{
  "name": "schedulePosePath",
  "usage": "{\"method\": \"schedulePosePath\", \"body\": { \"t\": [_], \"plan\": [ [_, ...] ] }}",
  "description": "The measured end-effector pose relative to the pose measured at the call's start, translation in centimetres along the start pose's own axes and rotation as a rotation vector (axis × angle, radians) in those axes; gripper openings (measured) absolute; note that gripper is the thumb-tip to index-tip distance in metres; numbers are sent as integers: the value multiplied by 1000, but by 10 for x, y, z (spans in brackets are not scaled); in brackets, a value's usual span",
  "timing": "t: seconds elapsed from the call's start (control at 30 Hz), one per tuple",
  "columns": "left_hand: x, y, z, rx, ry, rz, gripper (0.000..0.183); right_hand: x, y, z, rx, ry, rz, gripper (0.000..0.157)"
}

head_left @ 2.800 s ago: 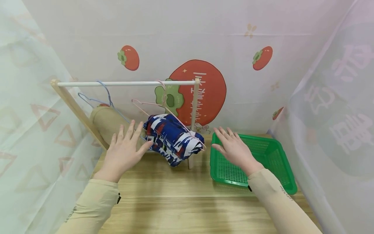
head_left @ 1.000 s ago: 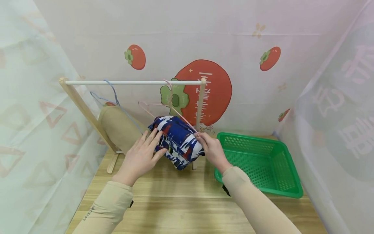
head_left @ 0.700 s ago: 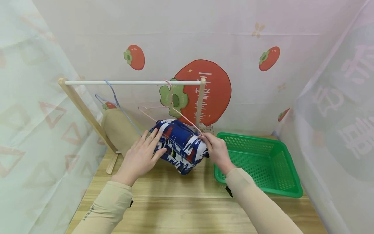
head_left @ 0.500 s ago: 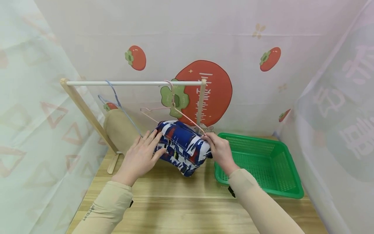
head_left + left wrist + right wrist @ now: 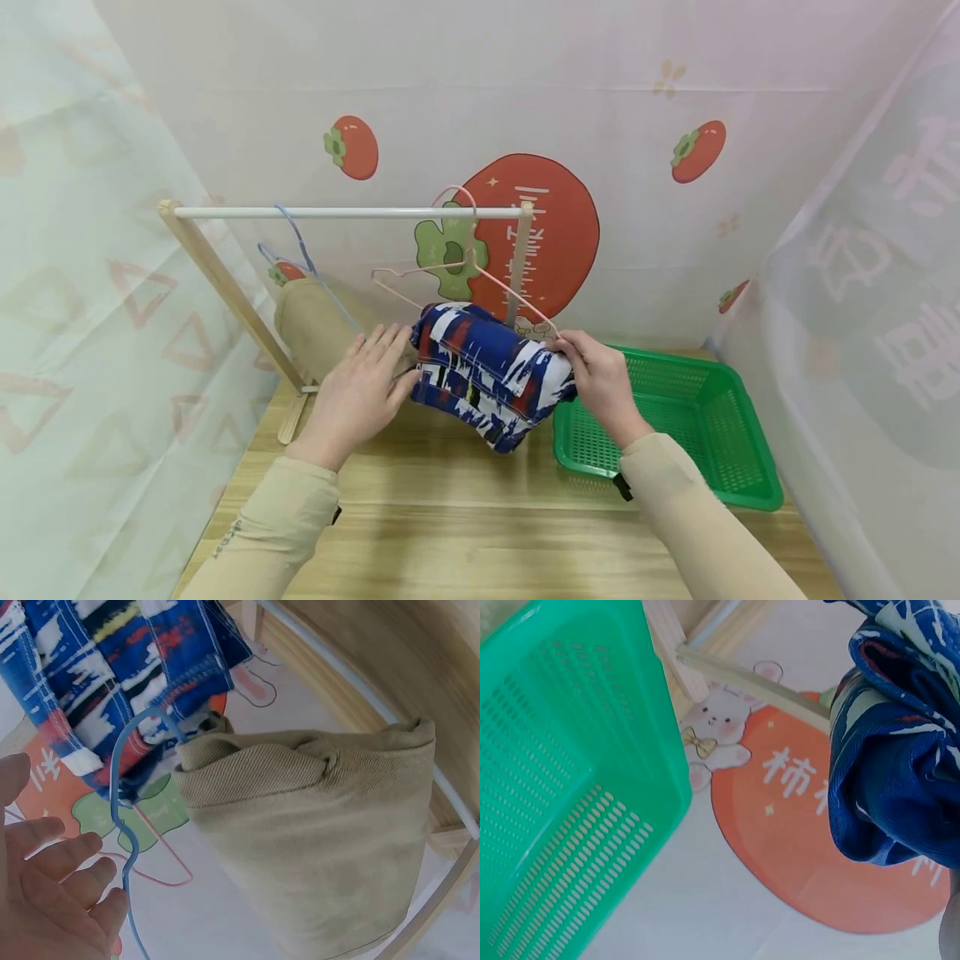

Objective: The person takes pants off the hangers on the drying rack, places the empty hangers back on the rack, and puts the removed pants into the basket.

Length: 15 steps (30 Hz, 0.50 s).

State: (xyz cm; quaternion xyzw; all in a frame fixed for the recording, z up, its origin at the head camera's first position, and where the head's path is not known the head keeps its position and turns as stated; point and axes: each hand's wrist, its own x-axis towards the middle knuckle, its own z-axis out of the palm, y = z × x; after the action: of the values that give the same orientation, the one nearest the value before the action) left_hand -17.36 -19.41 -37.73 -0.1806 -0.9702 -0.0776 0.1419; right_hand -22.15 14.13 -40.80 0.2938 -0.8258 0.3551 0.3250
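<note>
My right hand (image 5: 600,379) pinches the right end of a pink clothes hanger (image 5: 517,293), where a folded blue, white and red patterned denim garment (image 5: 480,367) hangs over it. The hanger's hook stands a little above the rail (image 5: 352,213) in the head view. Fingers spread and fairly straight, my left hand (image 5: 356,392) is beside the garment's left edge and holds nothing. In the left wrist view, that hand (image 5: 56,892) is close to a blue hanger (image 5: 124,840) bearing a folded khaki garment (image 5: 315,825). Only a sliver of the right hand shows in the right wrist view.
The rail belongs to a wooden rack whose left post (image 5: 232,300) and right post (image 5: 519,267) stand on the table (image 5: 450,533). A green perforated basket (image 5: 742,433) sits at the right, partly behind my right forearm. Printed cloth surrounds the table on three sides.
My right hand has come from over the basket to the pink hanger, gripped it, and pulled it rightward with the garment. The hook has risen from the rail. My left hand stays open.
</note>
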Motion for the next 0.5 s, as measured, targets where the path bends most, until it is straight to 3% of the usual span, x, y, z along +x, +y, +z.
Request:
{"method": "schedulePosePath", "body": {
  "t": [0.13,0.5],
  "plan": [
    [10,-16,-4,-58,9,13,66,3,-7,-6,-21,-8,8,13],
    [46,-55,-13,-187,-23,-54,67,2,-2,-1,-4,22,-22,22]
  ]
}}
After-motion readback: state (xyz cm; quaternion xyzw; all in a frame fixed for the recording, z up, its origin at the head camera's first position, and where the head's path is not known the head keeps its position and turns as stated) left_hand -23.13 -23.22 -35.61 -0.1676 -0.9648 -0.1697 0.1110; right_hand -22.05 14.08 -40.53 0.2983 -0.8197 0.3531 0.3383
